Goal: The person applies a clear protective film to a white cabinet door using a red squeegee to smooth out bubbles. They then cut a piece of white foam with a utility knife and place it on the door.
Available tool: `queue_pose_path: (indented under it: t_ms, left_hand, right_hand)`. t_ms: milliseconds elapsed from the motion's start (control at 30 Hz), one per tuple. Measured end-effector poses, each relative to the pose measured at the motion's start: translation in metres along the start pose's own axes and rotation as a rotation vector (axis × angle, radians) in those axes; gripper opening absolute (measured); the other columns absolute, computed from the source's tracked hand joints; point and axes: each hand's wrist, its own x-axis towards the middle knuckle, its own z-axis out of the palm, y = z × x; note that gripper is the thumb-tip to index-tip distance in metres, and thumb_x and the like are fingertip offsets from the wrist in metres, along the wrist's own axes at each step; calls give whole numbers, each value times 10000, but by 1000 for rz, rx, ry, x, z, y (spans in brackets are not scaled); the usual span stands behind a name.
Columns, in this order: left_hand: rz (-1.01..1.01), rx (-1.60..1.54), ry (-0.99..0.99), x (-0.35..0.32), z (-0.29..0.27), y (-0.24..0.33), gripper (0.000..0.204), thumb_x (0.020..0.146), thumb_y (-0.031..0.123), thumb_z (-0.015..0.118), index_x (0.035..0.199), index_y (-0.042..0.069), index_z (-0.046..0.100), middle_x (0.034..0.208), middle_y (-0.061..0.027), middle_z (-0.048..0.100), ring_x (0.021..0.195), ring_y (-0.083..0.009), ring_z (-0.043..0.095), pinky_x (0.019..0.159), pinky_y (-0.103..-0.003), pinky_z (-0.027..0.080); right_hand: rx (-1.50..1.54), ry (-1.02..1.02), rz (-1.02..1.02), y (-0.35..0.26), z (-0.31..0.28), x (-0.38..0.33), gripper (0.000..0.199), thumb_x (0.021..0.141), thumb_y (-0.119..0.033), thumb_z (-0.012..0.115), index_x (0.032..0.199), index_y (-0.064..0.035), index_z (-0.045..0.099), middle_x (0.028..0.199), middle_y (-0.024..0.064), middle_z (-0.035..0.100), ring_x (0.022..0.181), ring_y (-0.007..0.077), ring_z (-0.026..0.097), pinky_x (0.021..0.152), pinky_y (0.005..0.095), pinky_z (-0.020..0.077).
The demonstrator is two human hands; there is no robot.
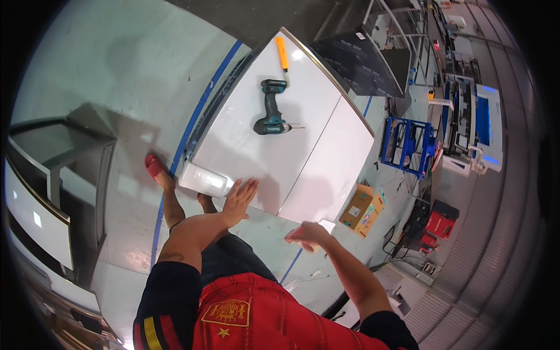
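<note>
Lying flat on the floor, the white cabinet [280, 146] carries a teal cordless drill [271, 111] and an orange utility knife [282, 53]. The left hand [239, 201] presses its near edge, fingers spread open. The right hand [308, 234] hovers beside the corner, fingers loosely curled, holding nothing.

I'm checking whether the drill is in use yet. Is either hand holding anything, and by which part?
Nothing is held. The left hand lies open on the white panel; the right hand is empty. The drill lies untouched.
</note>
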Motion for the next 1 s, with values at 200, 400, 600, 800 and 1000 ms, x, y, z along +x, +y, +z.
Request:
queue_pose_path:
  t_ms: [200, 400, 600, 800, 1000]
  left_hand:
    - [-25, -279, -139, 11, 1, 2, 1309, 802, 772, 797, 1737, -3, 308, 1862, -202, 150, 1736, -377, 47, 1358, -678, 43]
    - [-184, -550, 26, -45, -21, -13, 878, 997, 490, 726, 1676, 7, 448, 1795, -249, 331, 1657, -422, 313, 1299, -719, 215]
    - [-834, -771, -374, -229, -63, -75, 770, 1042, 571, 668, 1554, -2, 614, 1546, -297, 629, 1432, -445, 612, 1154, -538, 502]
    - [-1411, -917, -571, -365, -120, -75, 759, 1084, 682, 528, 1473, 55, 705, 1333, -236, 743, 1282, -350, 683, 1062, -465, 543]
    - [-1578, -797, -553, -406, -78, -87, 709, 1107, 641, 534, 1409, 33, 739, 1204, -158, 788, 1139, -287, 722, 978, -434, 553]
  right_hand:
    - [513, 409, 53, 21, 118, -37, 830, 864, -638, 868, 1375, -12, 676, 1202, 226, 802, 1137, 397, 778, 976, 465, 608]
    - [1024, 902, -209, -8, 159, 11, 821, 910, -378, 887, 1543, 1, 527, 1355, 272, 725, 1253, 425, 727, 1038, 486, 583]
    - [815, 1270, -218, -30, 101, 111, 866, 972, -45, 724, 1721, 9, 293, 1514, 331, 582, 1361, 522, 581, 1160, 540, 487]
    - [583, 1265, -68, -53, 75, 162, 820, 998, -55, 624, 1738, -22, 270, 1314, 248, 615, 1252, 441, 613, 1069, 539, 510]
    - [706, 1143, -31, -83, 80, 151, 835, 967, -8, 594, 1738, -36, 277, 1437, 277, 599, 1361, 469, 579, 1116, 553, 504]
